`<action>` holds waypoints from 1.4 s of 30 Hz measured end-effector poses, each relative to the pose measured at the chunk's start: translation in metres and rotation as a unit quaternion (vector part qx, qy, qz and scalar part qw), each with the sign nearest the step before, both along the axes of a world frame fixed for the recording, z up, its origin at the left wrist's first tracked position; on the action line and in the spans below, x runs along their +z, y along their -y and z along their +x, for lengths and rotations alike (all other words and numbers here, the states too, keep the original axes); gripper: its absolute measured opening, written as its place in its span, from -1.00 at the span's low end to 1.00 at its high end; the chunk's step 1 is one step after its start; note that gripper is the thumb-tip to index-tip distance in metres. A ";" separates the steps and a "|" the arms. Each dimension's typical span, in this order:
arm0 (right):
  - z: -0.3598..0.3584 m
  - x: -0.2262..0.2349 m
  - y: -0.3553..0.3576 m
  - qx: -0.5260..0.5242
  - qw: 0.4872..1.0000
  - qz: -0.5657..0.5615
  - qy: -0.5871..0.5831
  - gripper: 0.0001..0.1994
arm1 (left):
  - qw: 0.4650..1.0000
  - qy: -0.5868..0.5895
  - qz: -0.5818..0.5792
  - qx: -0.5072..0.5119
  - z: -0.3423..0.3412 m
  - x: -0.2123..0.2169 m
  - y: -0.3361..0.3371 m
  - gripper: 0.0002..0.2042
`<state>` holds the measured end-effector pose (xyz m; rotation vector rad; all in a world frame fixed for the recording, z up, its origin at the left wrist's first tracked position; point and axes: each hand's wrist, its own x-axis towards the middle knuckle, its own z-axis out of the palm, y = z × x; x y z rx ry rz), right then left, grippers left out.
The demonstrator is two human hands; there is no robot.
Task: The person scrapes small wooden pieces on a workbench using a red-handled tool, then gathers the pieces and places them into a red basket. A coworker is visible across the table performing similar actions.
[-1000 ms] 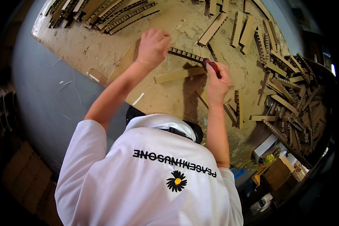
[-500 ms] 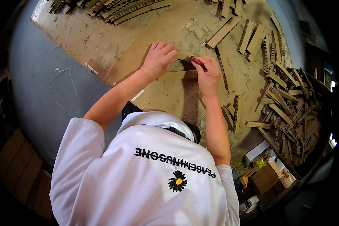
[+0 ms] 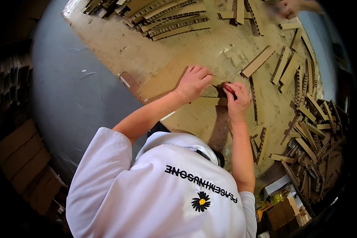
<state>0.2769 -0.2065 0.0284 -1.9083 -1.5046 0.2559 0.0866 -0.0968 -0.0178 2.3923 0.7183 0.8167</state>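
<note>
My left hand [image 3: 195, 82] is over the table, fingers bent and pressed together on a narrow cardboard strip [image 3: 217, 82] that shows only partly between my hands. In my right hand [image 3: 238, 101], just to the right of it, a small red-handled knife [image 3: 228, 88] is gripped between thumb and fingers. Its handle points up and left toward the strip; the blade is hard to make out. Just below both hands another flat cardboard strip [image 3: 208, 101] lies on the table, with the shadow of my right arm beside it.
Honeycomb-edged cardboard strips [image 3: 178, 23] are stacked at the far left. Loose strips [image 3: 286, 68] lie to the right, beside a big heap of offcuts [image 3: 311, 139]. At the upper right is another person's hand [image 3: 291, 8]. The brown tabletop [image 3: 119, 47] ends at the left above grey floor [image 3: 75, 91].
The whole view has shifted, so everything sits lower and further right. Another person's hand now shows at the upper right. My two hands keep nearly the same pose.
</note>
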 end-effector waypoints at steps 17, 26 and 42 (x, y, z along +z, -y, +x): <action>0.003 0.002 -0.002 0.018 1.000 0.018 0.014 -0.82 | 1.000 -0.013 -0.022 -0.002 0.001 0.007 0.001 -0.73; 0.005 0.035 0.001 -0.107 0.968 0.061 -0.217 -0.86 | 0.998 -0.049 -0.035 -0.005 -0.006 0.007 -0.012 -0.76; 0.003 0.019 0.038 0.086 0.994 -0.021 -0.063 -0.78 | 0.991 -0.101 -0.079 -0.036 -0.023 0.042 0.032 -0.55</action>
